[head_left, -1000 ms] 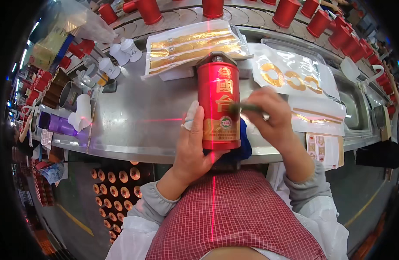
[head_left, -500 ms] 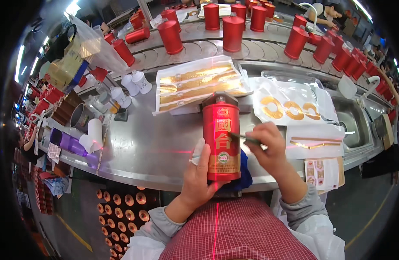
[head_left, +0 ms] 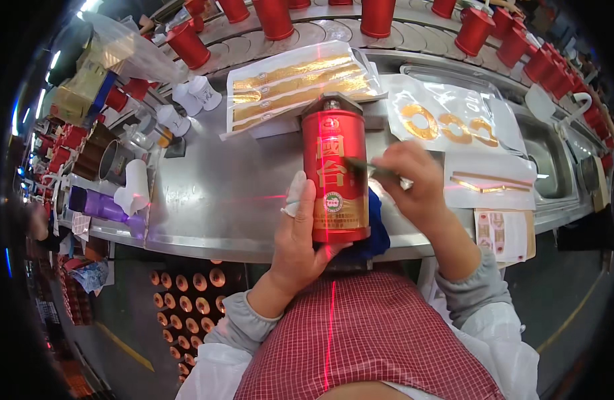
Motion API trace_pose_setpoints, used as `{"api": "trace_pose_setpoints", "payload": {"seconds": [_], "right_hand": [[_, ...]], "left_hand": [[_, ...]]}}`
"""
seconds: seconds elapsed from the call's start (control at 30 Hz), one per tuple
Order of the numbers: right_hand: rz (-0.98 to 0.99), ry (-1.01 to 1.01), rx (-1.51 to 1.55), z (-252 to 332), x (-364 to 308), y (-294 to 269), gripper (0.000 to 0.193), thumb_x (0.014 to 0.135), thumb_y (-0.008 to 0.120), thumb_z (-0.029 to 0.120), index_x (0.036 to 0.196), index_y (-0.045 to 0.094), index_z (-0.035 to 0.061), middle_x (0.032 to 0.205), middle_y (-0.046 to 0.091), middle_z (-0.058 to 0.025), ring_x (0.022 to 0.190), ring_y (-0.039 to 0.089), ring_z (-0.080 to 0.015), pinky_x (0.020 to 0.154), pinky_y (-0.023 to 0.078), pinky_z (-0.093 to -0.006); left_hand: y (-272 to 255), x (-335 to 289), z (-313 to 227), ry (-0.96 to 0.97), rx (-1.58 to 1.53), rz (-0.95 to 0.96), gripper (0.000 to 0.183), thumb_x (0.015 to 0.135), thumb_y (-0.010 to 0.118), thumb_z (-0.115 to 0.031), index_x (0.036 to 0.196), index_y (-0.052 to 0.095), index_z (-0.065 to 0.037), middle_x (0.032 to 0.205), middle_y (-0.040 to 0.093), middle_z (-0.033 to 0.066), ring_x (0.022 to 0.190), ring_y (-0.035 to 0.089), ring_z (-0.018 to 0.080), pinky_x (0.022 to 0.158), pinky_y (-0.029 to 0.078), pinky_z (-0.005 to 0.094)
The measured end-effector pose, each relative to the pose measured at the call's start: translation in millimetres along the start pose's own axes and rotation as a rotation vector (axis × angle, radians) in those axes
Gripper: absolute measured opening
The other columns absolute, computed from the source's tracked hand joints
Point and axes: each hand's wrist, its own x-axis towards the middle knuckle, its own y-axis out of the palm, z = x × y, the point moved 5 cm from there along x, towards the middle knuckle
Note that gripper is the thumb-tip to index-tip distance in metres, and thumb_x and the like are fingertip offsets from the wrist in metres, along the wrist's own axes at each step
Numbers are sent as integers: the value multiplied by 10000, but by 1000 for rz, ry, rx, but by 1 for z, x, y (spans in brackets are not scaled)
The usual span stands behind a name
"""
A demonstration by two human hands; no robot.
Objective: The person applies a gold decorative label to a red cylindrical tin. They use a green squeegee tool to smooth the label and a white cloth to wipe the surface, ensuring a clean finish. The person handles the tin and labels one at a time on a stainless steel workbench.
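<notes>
Holds a red, gold-lettered cylindrical bottle (head_left: 335, 177) over the front edge of the silver steel counter (head_left: 203, 193), pressing left hand (head_left: 295, 233) fingers along its side; pinches a slim dark tool (head_left: 378, 167) in right hand (head_left: 415, 179). Likely rigid, weighty, slippery; best cupped low.

1. Holds left hand (head_left: 292, 250) half-curled, turned inward, with raised digits (head_left: 305, 207) pointing upward.
2. Bends right hand (head_left: 415, 175) into a slightly blurred pinch, angled leftward.
3. Slants left forearm (head_left: 270, 293) up and rightward, right forearm (head_left: 457, 247) up and leftward.
</notes>
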Motion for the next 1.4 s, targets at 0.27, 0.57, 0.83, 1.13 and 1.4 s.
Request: {"api": "trace_pose_setpoints", "payload": {"seconds": [0.27, 0.57, 0.83, 1.13, 1.4], "right_hand": [[102, -58, 55, 12, -18, 2, 210, 730, 743, 36, 929, 677, 54, 857, 618, -94, 828, 612, -263, 711, 489, -348], [470, -29, 486, 43, -16, 4, 223, 740, 733, 54, 958, 687, 62, 843, 617, -105, 792, 591, -276, 687, 474, -369], [345, -3, 397, 32, -5, 1, 199, 735, 737, 65, 922, 670, 64, 849, 611, -99, 791, 591, -285, 679, 472, -368], [298, 204, 339, 4, -10, 3, 179, 762, 730, 108, 882, 604, 67, 851, 548, -88, 873, 571, -293, 777, 469, -396], [108, 73, 226, 3, -1, -4, 165, 767, 714, 99, 889, 606, 71, 882, 552, -90, 871, 567, -280, 765, 454, -402]], "left_hand": [[2, -1, 6, 6, -56, -3, 917, 820, 717, -331, 1477, 211, 62, 1456, 328, 331, 1314, 406, 461, 1069, 368, 441], [-2, -3, 0, 38, -3, 5, 975, 779, 776, -325, 1469, 211, 69, 1445, 321, 344, 1312, 379, 493, 1066, 360, 472], [-1, -2, 3, -58, -77, 1, 979, 752, 804, -275, 1465, 225, 63, 1401, 410, 321, 1254, 476, 454, 1014, 418, 445], [4, 2, -11, 24, 42, -6, 922, 804, 753, -379, 1445, 271, 76, 1433, 350, 348, 1296, 398, 508, 1059, 362, 489], [4, -6, -4, -56, -31, -12, 889, 880, 635, -480, 1447, 265, 96, 1448, 369, 303, 1336, 392, 435, 1088, 327, 438]]}}
